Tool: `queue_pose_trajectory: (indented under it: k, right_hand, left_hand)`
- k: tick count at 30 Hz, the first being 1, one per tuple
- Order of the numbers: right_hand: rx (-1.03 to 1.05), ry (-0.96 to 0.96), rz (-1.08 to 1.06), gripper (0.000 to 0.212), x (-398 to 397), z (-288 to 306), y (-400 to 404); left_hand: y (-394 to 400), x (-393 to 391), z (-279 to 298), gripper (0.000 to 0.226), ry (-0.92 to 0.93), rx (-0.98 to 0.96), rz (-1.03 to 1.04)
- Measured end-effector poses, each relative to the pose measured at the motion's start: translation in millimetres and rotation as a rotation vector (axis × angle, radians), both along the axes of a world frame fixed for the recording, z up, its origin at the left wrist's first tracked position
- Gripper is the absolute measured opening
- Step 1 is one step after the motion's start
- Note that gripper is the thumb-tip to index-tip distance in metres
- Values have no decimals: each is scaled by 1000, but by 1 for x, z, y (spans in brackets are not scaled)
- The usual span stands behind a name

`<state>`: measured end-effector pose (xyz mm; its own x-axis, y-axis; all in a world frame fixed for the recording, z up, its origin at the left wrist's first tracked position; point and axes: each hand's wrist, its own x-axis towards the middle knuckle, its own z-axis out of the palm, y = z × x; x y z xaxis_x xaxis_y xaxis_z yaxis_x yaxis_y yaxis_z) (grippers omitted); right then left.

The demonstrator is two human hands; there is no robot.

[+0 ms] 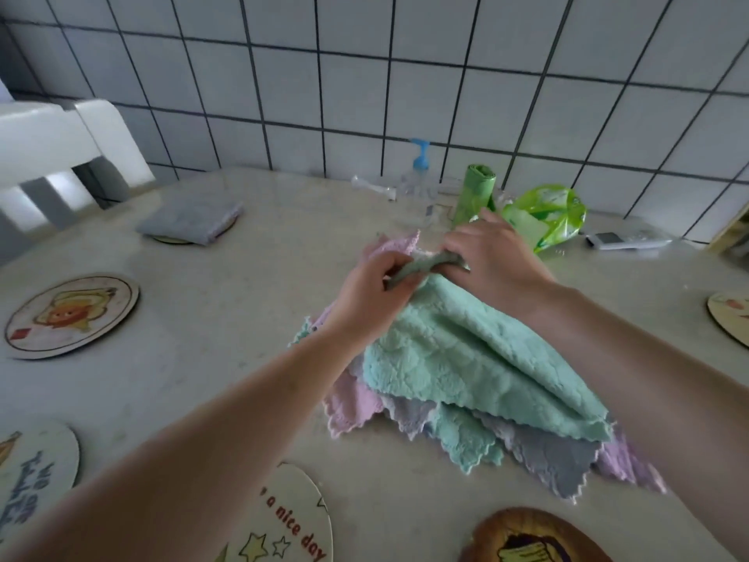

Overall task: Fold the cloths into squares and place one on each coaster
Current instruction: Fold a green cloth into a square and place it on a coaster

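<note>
A mint green cloth (458, 358) lies on top of a loose pile of pink, grey and green cloths (543, 456) in the middle of the table. My left hand (373, 298) and my right hand (494, 257) both pinch its far edge, lifted and bunched between them. A folded grey cloth (190, 217) rests on a coaster (170, 239) at the far left. Bare round coasters lie at the left (71, 316), near left (36, 460), near middle (283, 521), near right (535, 537) and right edge (729, 318).
Along the tiled wall stand a clear pump bottle (419, 172), a green roll of bags (474, 192), a green plastic packet (547, 217) and a white remote (624, 240). A white chair (60, 152) stands at the far left.
</note>
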<state>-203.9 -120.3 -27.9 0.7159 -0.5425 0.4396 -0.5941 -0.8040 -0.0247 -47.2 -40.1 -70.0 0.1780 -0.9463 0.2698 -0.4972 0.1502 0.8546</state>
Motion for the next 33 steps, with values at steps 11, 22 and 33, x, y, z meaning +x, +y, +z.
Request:
queue_pose_trajectory:
  k: [11,22,33]
  right_hand:
    - [-222,-188,-27,18,-12,61,140]
    - [-255,-112,-109,44,-44,110,207]
    - [44,-9,-54,18,-16,101,182]
  left_hand:
    - [128,31,80,17,-622,20,-55]
    - [234,80,130,16,-513,-196,90]
    - [240,131,109,11,-145,-207,209]
